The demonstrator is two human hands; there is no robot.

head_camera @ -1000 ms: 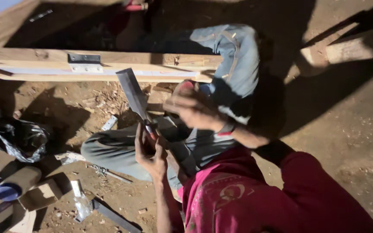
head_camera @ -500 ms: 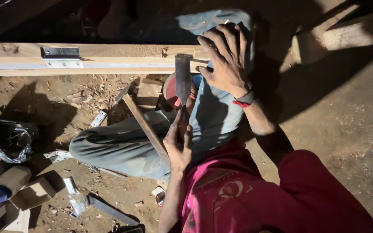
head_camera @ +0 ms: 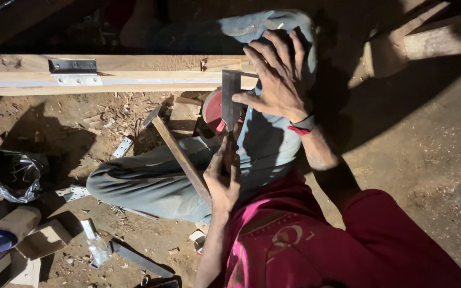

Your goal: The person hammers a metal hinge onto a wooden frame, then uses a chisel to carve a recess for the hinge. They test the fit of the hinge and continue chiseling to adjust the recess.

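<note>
Two hands work one tool here — a wide chisel (head_camera: 230,98) with a flat grey steel blade and a red collar where blade meets handle. The left hand (head_camera: 223,178) is clenched around the chisel's handle, low in the view, just above the red shirt (head_camera: 316,240). The blade runs straight up from that fist, its edge set on the long wooden frame (head_camera: 134,74) that lies across the person's lap. The right hand (head_camera: 278,77) lies spread flat, fingers splayed, over the frame's end and the bent knee in grey-blue trousers (head_camera: 161,181); its thumb touches the blade's right side, so it steadies rather than grips. A dark band with a red edge (head_camera: 302,125) sits at that wrist.

Farther left on the frame a metal hinge (head_camera: 74,72) is fixed. A hammer (head_camera: 177,152) with a wooden shaft leans against the thigh, just left of the clenched hand, its head among wood chips on the dirt floor (head_camera: 412,160). A loose small hinge (head_camera: 122,148) lies nearby, a black plastic bag (head_camera: 9,173) at the far left.

Against half a second ago, the blade stands in much the same upright line, the right hand has slid closer so its thumb meets the steel, and the view has drifted slightly so the frame sits lower in the picture.
</note>
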